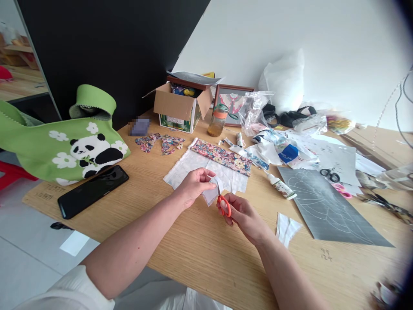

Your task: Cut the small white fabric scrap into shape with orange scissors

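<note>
My left hand (192,185) is closed in a pinch on a small white paper piece (211,193), held just above the wooden table (200,254). My right hand (245,215) grips small orange-handled scissors (222,201) whose blades point up into that piece. Behind my hands lie a white sheet (190,170) and a strip of floral fabric (221,156). A cut white scrap (286,228) lies to the right of my right wrist.
A black phone (93,190) and a green panda bag (64,148) sit at the left. A cardboard box (180,107), a jar (217,120), plastic bags (284,79), a glue bottle (280,186) and a grey patterned sheet (325,209) crowd the back and right.
</note>
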`<state>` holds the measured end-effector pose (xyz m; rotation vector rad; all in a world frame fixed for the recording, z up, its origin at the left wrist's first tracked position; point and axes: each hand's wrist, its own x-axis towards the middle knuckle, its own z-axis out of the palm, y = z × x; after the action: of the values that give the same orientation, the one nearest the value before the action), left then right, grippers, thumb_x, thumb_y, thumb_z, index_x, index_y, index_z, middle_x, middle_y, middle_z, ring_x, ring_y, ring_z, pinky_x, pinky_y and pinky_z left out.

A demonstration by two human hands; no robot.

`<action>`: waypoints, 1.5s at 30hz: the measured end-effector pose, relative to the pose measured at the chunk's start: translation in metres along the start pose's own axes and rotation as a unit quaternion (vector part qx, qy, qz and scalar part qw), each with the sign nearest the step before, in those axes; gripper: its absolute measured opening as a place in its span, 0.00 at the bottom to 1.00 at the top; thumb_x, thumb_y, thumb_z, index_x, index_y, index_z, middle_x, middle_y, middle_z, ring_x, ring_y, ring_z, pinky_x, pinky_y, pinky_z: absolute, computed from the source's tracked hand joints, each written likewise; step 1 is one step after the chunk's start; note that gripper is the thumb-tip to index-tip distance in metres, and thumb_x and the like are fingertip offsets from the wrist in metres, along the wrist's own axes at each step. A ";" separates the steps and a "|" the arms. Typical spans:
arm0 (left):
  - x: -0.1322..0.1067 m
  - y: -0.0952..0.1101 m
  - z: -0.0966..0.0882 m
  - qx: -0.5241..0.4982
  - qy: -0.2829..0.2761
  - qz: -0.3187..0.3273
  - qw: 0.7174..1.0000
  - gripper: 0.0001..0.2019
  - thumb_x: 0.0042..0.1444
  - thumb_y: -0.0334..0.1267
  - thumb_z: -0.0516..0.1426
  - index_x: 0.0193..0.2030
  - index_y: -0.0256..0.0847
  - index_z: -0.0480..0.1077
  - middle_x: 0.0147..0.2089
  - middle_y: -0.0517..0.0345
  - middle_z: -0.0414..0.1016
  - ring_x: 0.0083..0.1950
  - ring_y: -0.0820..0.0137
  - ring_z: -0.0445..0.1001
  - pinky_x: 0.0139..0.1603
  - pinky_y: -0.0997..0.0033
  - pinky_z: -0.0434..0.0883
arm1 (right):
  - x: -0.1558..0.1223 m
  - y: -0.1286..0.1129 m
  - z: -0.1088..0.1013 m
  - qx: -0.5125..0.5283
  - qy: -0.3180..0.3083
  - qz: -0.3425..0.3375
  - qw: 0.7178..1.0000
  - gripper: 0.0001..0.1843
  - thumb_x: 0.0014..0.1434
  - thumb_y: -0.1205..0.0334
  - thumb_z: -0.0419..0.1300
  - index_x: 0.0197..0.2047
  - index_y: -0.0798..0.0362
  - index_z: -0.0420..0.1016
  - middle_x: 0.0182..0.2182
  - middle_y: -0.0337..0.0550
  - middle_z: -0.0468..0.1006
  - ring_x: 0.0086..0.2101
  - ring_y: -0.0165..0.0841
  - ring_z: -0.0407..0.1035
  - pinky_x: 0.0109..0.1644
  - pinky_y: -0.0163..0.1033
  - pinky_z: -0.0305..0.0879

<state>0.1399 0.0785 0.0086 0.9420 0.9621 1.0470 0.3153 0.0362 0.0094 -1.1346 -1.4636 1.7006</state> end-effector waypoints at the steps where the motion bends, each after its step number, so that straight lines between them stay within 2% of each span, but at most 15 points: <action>1: 0.000 0.000 0.000 -0.001 0.000 0.000 1.000 0.19 0.37 0.33 0.64 0.39 0.34 0.69 0.28 0.62 0.68 0.28 0.76 0.67 0.32 0.74 0.61 | 0.000 0.000 0.000 -0.002 0.000 0.000 1.000 0.24 0.54 0.41 0.64 0.27 0.54 0.65 0.25 0.36 0.65 0.21 0.24 0.55 0.24 0.34 0.51; 23: -0.002 0.000 0.004 0.004 0.028 0.002 1.000 0.18 0.39 0.32 0.63 0.39 0.34 0.69 0.28 0.62 0.68 0.27 0.76 0.67 0.29 0.75 0.62 | 0.002 0.005 -0.002 -0.013 0.010 -0.002 1.000 0.25 0.53 0.41 0.64 0.27 0.54 0.64 0.22 0.33 0.62 0.20 0.23 0.53 0.23 0.33 0.49; 45: -0.001 -0.001 0.002 0.003 0.003 0.000 1.000 0.18 0.37 0.33 0.64 0.39 0.34 0.69 0.28 0.62 0.69 0.28 0.76 0.67 0.31 0.74 0.62 | 0.001 0.003 -0.001 -0.010 0.002 -0.003 1.000 0.24 0.54 0.41 0.64 0.28 0.54 0.65 0.24 0.35 0.65 0.22 0.24 0.54 0.24 0.33 0.51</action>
<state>0.1417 0.0772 0.0080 0.9436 0.9703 1.0487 0.3164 0.0371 0.0063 -1.1419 -1.4825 1.6835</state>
